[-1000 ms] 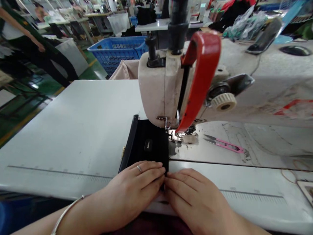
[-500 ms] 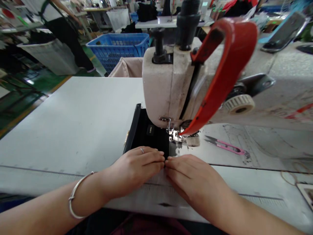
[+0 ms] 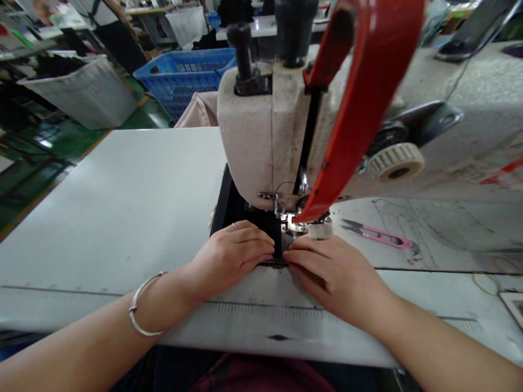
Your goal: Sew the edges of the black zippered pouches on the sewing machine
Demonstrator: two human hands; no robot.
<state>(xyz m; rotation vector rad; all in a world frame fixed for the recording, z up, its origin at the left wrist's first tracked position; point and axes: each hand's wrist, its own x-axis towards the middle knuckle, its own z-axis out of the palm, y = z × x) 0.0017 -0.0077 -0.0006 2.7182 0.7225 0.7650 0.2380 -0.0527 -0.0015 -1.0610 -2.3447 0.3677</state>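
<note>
A black fabric piece (image 3: pixel 267 228) with a stiff dark border lies under the head of a sewing machine (image 3: pixel 249 136). Gold-coloured metal shows at its left edge, and a small label on it is mostly covered by the machine. My left hand (image 3: pixel 232 250), fingers closed together, grips the piece near its front edge; its thumb is largely hidden. At the piece's front right corner, just before the presser foot (image 3: pixel 290 223), the fingertips of my right hand (image 3: pixel 330 269) are pinched together on the edge. A red lever (image 3: pixel 359 109) curves down the machine's front.
Pink-handled thread snips (image 3: pixel 379 235) lie on the machine bed right of the foot. A ruler strip (image 3: pixel 261 310) runs along the table's front. Behind are a blue crate (image 3: pixel 180 76), a white bin (image 3: pixel 93 92) with dark cloth, and a person in dark trousers (image 3: pixel 122 43).
The black piece has slid farther under the machine head, covering more of its label. Both hands have moved forward with it, and their fingertips are slightly farther apart. The view has shifted.
</note>
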